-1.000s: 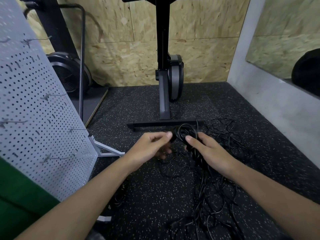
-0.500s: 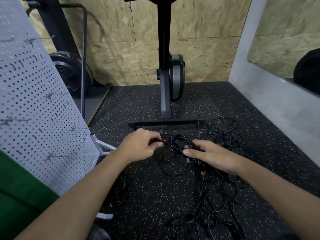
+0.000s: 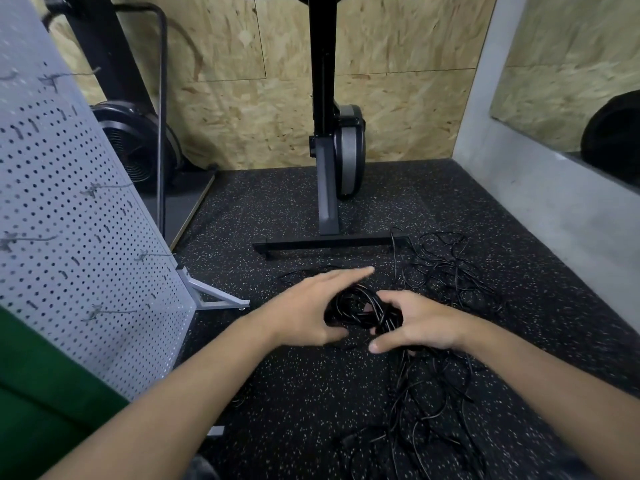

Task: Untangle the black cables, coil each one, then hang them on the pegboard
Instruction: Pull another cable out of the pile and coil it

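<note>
Speckled rubber floor (image 3: 304, 393), pegboard (image 3: 69, 237) at left, loose black cables (image 3: 446, 282) sprawled right. Vs a sec ago the left hand (image 3: 308, 313) dropped its pinch: its fingers are now straight over the coil (image 3: 360, 308), and the right hand (image 3: 422, 323) has its grip curled round it, so prob. another wrap is on but coiling isn't done. The coil sits between the hands, long axis left-right, tail dropping toward the person.

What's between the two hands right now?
A small coil of black cable: the left hand rests straight-fingered against it, the right hand grips it. Strands trail down to the tangle on the floor. The head view shows this.
</note>
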A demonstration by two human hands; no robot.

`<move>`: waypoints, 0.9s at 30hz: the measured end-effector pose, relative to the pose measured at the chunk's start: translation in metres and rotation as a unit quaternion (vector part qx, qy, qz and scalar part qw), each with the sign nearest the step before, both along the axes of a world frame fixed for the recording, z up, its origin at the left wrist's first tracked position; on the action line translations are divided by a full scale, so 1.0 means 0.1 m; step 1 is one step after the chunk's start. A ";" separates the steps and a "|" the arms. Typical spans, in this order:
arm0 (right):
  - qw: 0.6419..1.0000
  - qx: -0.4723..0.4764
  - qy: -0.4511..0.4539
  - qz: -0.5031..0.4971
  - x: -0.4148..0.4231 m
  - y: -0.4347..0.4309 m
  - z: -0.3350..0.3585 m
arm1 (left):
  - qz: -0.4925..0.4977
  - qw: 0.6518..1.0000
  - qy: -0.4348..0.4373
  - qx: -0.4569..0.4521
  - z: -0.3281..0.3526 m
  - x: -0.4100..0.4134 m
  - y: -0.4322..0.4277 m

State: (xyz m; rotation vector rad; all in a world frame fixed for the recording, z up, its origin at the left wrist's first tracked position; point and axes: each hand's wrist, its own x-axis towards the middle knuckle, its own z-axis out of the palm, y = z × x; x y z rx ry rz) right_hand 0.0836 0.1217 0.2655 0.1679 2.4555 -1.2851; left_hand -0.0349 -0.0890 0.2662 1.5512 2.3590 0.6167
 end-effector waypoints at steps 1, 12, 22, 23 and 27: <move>1.000 -0.002 -0.001 0.000 -0.02 0.00 -0.02 | -0.015 1.000 0.014 0.014 -0.01 0.00 0.03; 0.991 0.112 0.059 -0.040 -0.16 0.12 -0.26 | 0.161 0.986 -0.024 -0.033 -0.25 -0.41 -0.32; 0.937 0.312 -0.043 0.150 -0.55 -0.41 -0.84 | 0.405 0.885 -0.218 -0.076 -0.71 -0.80 -1.01; 0.934 0.319 -0.040 0.158 -0.62 -0.49 -0.86 | 0.425 0.872 -0.233 -0.071 -0.73 -0.82 -1.06; 0.933 0.311 -0.029 0.177 -0.90 -0.75 -1.09 | 0.451 0.859 -0.231 -0.067 -0.79 -0.93 -1.22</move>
